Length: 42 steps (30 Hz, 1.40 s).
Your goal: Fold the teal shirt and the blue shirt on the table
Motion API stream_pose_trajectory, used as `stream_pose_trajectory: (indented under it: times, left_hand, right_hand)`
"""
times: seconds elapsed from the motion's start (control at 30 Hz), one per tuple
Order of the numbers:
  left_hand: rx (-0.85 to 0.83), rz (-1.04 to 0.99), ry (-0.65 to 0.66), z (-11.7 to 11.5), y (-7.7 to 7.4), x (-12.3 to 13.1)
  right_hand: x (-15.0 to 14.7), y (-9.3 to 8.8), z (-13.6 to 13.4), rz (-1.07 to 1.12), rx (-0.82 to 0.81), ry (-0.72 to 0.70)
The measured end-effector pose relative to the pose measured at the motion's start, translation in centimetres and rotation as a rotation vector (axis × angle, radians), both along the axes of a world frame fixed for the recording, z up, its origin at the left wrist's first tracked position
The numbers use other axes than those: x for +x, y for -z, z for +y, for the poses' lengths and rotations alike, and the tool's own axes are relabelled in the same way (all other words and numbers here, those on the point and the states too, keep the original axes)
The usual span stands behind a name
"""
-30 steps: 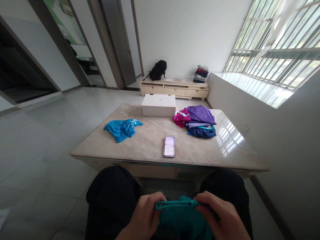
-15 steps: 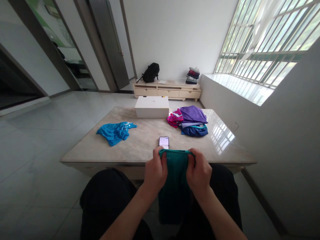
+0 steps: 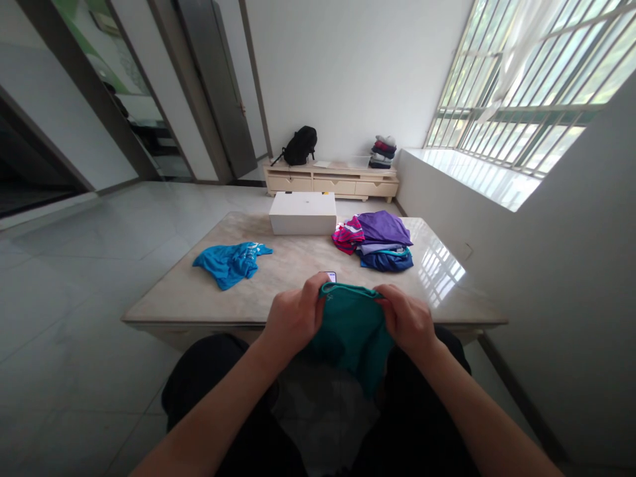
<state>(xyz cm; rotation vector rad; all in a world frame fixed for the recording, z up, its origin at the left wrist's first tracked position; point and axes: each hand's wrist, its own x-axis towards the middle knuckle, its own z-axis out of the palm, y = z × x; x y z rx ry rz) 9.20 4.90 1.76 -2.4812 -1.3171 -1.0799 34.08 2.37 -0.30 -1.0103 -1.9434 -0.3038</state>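
Note:
Between my two hands a green garment [image 3: 354,324] is held up by its hemmed top edge, its lower part hanging over my lap. My left hand [image 3: 297,313] pinches the left corner of that edge, and my right hand [image 3: 407,319] pinches the right corner. A small pale mark shows near the left corner. What kind of garment it is, I cannot tell. Just behind it, a phone [image 3: 332,275] lies on the table, mostly hidden by the cloth and my left hand.
On the marble-topped table [image 3: 183,291] lie a crumpled blue shirt [image 3: 231,265] at left, a white box [image 3: 303,215] at the back, and a pile of purple, pink and navy clothes [image 3: 385,228] at right. Beyond, a low cabinet [image 3: 338,183] bears a black backpack [image 3: 301,146] and folded clothes [image 3: 382,152].
Both hands have risen slightly, lifting the green garment's top edge over most of the phone. Its hanging part has swung up and shifted; my forearms are wider apart.

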Motion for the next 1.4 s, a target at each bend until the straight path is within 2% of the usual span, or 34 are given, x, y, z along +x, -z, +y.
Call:
stream_pose_trajectory:
  times: [0.1,0.2,0.27,0.37,0.5,0.57,0.63,0.73,0.83,0.93,1.0,1.07,1.23,1.4]
  left_hand:
    - [-0.009,0.000,0.033,-0.3,-0.7,0.7]
    - [0.012,0.004,0.066,-1.1,-0.5,1.0]
    - [0.005,-0.005,0.108,-2.2,0.1,0.7]
    - [-0.096,-0.066,0.203,-5.0,1.9,-0.1]
    - [-0.415,-0.214,0.258,-8.7,4.9,-0.6]
    - [-0.666,-0.331,0.239,-9.6,5.7,-0.1]
    - [-0.927,-0.438,0.245,-9.6,5.9,0.7]
    - [-1.174,-0.570,0.309,-8.7,5.4,1.8]
    - [-1.267,-0.735,0.297,-7.8,4.5,2.2]
    - [-1.361,-0.894,0.257,-7.3,3.4,2.1]
    - [-1.410,-0.964,0.248,-7.1,2.5,1.9]
    - [-1.417,-0.995,0.250,-7.0,1.8,1.6]
    - [-1.406,-1.022,0.227,-7.1,0.7,0.5]
    - [-1.410,-1.077,0.229,-7.3,-0.2,-1.0]
  right_hand:
    - [0.4,-0.4,0.2,-0.006,0.015,0.006]
    - [0.5,0.0,-0.3,0.023,-0.073,0.012]
    - [0.4,0.8,-1.5,0.082,-0.186,-0.009]
    - [-0.1,2.8,-4.6,0.195,-0.378,-0.048]
    - [-1.5,6.7,-8.9,0.335,-0.616,-0.053]
    - [-2.1,8.5,-10.1,0.431,-0.716,-0.045]
    - [-2.6,9.7,-10.5,0.545,-0.834,-0.054]
    - [-3.0,9.9,-10.1,0.765,-0.994,-0.106]
    - [-3.2,9.0,-9.3,0.998,-1.071,-0.200]
    - [-3.3,8.5,-8.6,1.095,-1.146,-0.385]
    - [-3.3,8.9,-8.5,1.096,-1.211,-0.519]
    - [-3.4,9.7,-8.7,1.062,-1.263,-0.592]
    - [-4.6,10.9,-8.6,0.833,-1.253,-0.499]
    - [-5.5,10.6,-7.5,0.815,-1.187,-0.553]
